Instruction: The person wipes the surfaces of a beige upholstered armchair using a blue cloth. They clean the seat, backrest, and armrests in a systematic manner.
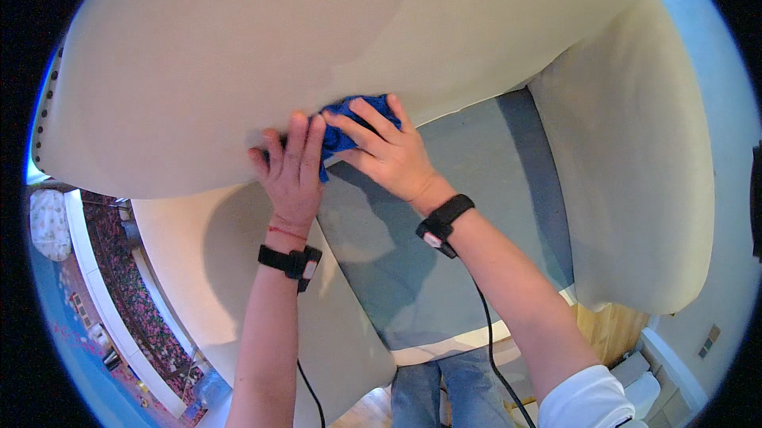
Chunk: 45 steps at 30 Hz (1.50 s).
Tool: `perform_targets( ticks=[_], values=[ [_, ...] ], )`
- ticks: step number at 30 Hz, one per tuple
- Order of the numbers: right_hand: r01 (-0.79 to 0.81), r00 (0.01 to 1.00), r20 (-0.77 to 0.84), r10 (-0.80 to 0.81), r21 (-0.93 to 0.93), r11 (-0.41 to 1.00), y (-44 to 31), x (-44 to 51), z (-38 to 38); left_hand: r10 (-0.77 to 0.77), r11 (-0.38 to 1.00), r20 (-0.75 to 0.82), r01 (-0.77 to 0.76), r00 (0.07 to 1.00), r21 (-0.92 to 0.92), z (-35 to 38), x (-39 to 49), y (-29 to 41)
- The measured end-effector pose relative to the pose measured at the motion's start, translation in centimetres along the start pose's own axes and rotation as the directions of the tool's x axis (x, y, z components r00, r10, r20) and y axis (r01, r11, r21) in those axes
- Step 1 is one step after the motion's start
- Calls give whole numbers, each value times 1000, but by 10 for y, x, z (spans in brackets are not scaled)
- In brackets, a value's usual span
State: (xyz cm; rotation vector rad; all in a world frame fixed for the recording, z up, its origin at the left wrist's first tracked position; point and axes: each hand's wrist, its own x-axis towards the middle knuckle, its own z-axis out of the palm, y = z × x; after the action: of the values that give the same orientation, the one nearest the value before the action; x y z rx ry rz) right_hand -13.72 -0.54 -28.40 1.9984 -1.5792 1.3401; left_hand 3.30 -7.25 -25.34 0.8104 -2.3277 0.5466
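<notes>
A crumpled blue cloth [342, 137] is pressed against the lower part of a beige upholstered sofa back [476, 23]. My right hand [387, 148] lies over the cloth with its fingers spread and bent onto it. Beside it, my left hand [292, 172] presses on the cloth's left end, fingers pointing up and its thumb hidden. Higher on the sofa back, a broad patch [333, 5] looks slightly darker than the fabric around it. Both wrists wear black straps with small devices.
Below the hands is a grey-blue seat deck [476, 190], with a beige seat cushion [351, 333] on its left. A padded armrest [631, 160] bounds the right side. Black cables [489, 321] trail from the wrists. A patterned rug [128, 249] shows at far left.
</notes>
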Motion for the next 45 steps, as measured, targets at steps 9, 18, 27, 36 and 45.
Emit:
perform_targets(
  ticks=[9,18,27,36,45],
  values=[
    [-50,899,-430,-87,-298,953,60,27,-57,46,975,-165,-80,985,-206,8,96,50],
    [-379,919,-74,388,115,918,54,-40,-44,370,812,35,-305,928,-497,44,68,78],
    [-376,920,-127,371,-15,927,61,-36,-200,-30,424,409,382,912,-821,6,82,217],
    [-673,650,-361,669,135,727,126,9,-369,-340,19,461,496,820,-868,2,218,309],
    [-382,827,-102,553,-823,420,229,-6,-350,29,422,519,460,854,-781,50,212,376]
  ],
)
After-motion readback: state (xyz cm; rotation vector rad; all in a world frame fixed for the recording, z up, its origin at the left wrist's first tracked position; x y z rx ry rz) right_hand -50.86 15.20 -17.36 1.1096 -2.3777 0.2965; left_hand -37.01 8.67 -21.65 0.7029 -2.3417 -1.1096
